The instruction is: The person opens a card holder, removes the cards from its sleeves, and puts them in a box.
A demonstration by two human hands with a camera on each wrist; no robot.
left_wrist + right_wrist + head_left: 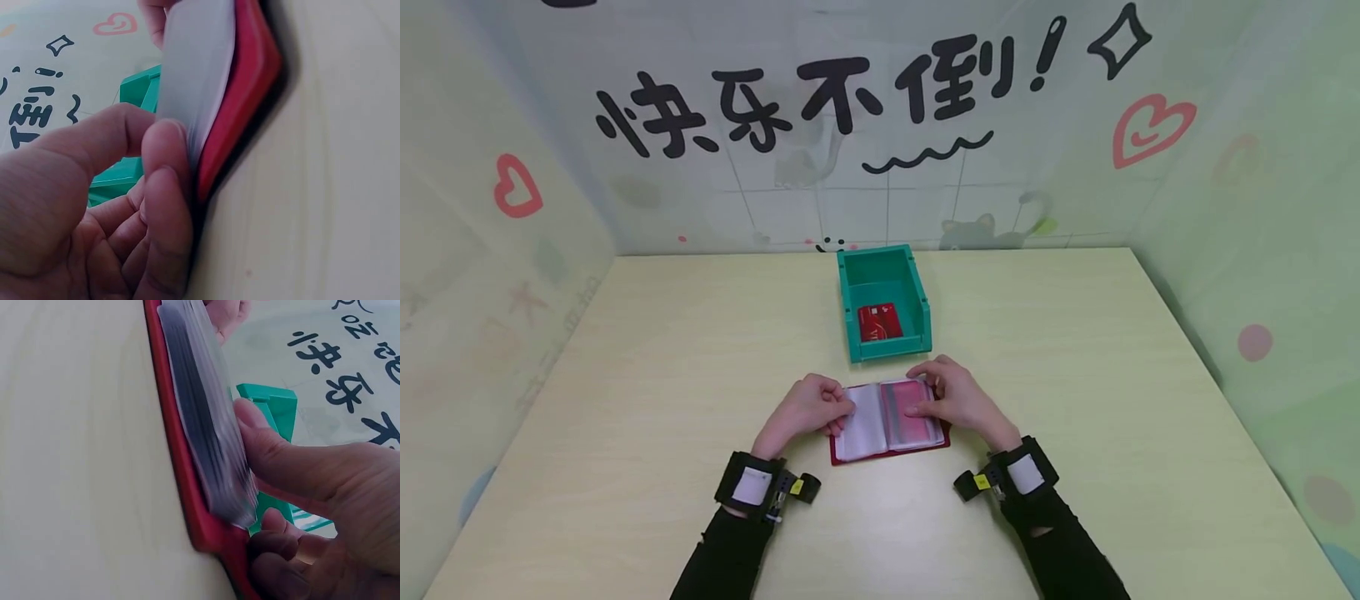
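A card holder point(863, 429) with a red cover and clear plastic sleeves point(200, 406) lies open on the table. At its left side my left hand point(808, 406) pinches the edge of the sleeves between thumb and fingers. In the left wrist view, that sleeve point(197, 69) stands a little away from the red cover point(247, 81). My right hand point(958, 397) grips the holder's right side, its thumb point(275, 450) across the stacked sleeves and its other fingers by the cover's edge. A pinkish panel point(913, 408) shows under the right thumb.
Just beyond the card holder stands a green plastic bin point(891, 348), with a red card point(880, 322) lying inside at its near end. The pale wooden table point(700, 333) meets printed cloth walls at the back and both sides. Each wrist wears a black strap with a small camera.
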